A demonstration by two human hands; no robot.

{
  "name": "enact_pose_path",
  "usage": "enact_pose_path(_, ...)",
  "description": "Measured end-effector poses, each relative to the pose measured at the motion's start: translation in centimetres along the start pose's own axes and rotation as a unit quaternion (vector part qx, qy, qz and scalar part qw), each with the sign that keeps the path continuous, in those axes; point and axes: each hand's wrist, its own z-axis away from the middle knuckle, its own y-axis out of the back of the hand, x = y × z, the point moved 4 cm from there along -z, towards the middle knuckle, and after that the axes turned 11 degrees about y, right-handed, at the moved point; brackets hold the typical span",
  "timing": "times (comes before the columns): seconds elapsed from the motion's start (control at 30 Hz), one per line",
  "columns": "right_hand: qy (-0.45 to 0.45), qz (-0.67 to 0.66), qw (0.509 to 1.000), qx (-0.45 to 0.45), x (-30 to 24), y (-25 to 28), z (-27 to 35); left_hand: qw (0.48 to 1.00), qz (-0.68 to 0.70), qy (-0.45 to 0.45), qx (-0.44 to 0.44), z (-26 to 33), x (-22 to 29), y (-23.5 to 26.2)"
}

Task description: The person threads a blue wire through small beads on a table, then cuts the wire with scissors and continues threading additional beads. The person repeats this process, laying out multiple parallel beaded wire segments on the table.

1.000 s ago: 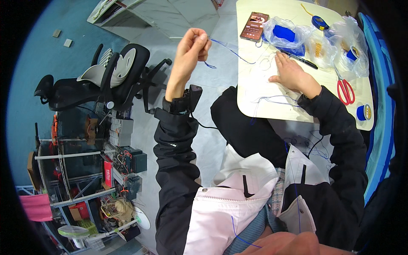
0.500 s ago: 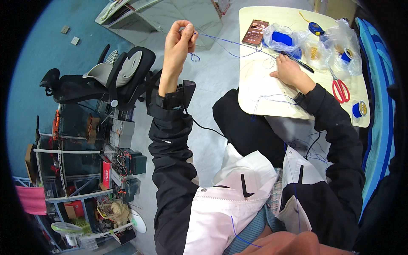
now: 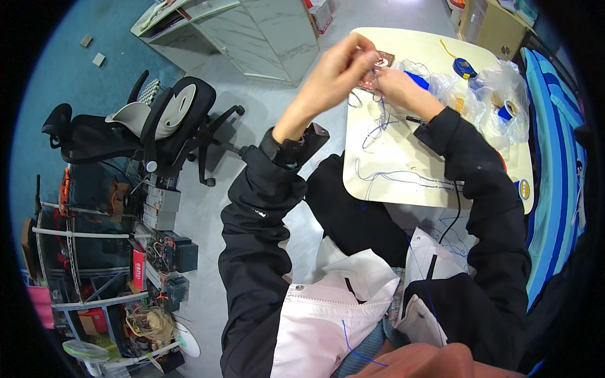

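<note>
My left hand (image 3: 340, 77) and my right hand (image 3: 405, 91) are close together above the far left part of the cream table (image 3: 394, 154). Both sets of fingers are pinched on a thin blue cord (image 3: 382, 121), which hangs in loose loops below them onto the tabletop. Small beads seem to sit along it, though they are too small to make out clearly. Partly behind the fingers lies a phone (image 3: 384, 60). A black pen (image 3: 414, 120) shows beside my right wrist, partly covered by the sleeve.
Plastic bags hold blue material (image 3: 417, 80), yellow beads (image 3: 463, 102) and a blue spool (image 3: 507, 111). A blue tape measure (image 3: 464, 68) lies behind them. Another spool (image 3: 523, 188) stands at the right edge. More blue strands (image 3: 403, 176) lie near the front. An office chair (image 3: 142, 123) is left.
My left hand has moved right and down to meet my right hand, which has lifted off the table toward the upper left. The cord, stretched between them before, now hangs slack.
</note>
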Motion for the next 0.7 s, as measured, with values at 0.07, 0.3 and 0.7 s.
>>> enact_pose_path(0.07, 0.028, 0.036, 0.999, 0.015, -0.2, -1.7, 0.0, 0.999, -0.027, 0.002, -0.037, 0.2, -0.9, -0.7)
enact_pose_path(0.3, 0.035, 0.044, 0.998, -0.031, 0.0, -3.1, 0.2, 0.983, -0.154, 0.04, -0.089, 1.5, -5.8, -2.6)
enact_pose_path(0.7, -0.114, -0.621, 0.733, 0.253, 5.7, 9.6, 1.4, 0.983, -0.142, 0.075, 0.084, -0.5, -10.5, -2.2)
